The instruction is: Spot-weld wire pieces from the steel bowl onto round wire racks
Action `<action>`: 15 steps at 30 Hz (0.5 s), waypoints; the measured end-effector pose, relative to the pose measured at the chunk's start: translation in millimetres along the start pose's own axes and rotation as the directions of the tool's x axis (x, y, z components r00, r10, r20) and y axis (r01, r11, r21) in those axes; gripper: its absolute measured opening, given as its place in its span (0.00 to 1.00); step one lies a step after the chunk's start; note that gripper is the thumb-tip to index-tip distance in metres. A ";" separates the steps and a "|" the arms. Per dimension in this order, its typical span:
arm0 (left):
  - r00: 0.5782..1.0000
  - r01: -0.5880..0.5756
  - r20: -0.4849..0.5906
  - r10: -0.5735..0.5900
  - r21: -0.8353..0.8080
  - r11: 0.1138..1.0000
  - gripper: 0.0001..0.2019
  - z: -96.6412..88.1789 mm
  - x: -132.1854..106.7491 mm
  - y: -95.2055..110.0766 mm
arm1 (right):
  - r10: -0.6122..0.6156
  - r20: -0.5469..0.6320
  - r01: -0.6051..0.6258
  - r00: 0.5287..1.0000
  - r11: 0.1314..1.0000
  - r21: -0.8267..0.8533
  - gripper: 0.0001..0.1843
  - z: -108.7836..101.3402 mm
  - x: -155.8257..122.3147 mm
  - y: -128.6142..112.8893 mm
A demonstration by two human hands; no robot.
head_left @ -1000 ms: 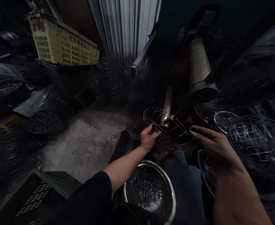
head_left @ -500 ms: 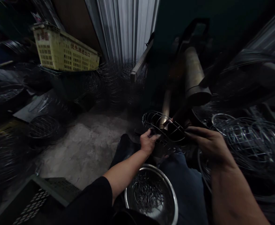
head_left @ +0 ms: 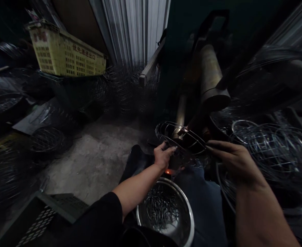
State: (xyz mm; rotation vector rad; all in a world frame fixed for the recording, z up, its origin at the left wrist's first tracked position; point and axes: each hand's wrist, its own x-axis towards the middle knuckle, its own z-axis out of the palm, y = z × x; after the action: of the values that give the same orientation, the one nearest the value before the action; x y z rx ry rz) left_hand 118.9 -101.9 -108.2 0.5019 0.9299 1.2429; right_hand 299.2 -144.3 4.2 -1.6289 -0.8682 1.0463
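While pinching a wire cage [head_left: 181, 137] at its rim with the left hand [head_left: 163, 157], holding it up just below a metal cylinder [head_left: 212, 75], with the right hand [head_left: 237, 161] reaching its far edge, fingers lying together, grip there impossible to tell. Balancing a steel bowl [head_left: 189, 209] of short wire pieces [head_left: 161, 209] on the lap [head_left: 204, 202], apparently for easy reach, beside piled wire cages [head_left: 271, 154], with a yellow crate [head_left: 63, 51] showing red characters [head_left: 84, 51] reading "优先通进出口" in the background.

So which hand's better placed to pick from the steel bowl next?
Left, probably: the left hand holds the wire cage close above the steel bowl of short wires; the right hand is farther off.
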 end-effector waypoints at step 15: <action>0.978 0.180 -0.069 -0.197 -0.205 0.962 0.24 6.3 -2.2 8.4 | -0.044 0.093 0.048 0.995 0.998 -0.039 0.25 26.5 20.9 -36.8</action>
State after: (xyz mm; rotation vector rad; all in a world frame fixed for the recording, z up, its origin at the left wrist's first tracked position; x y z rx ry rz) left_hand 119.1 -100.6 -97.5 0.1962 0.8955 1.1757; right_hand 280.3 -106.5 30.7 -1.5973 -0.9894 1.0842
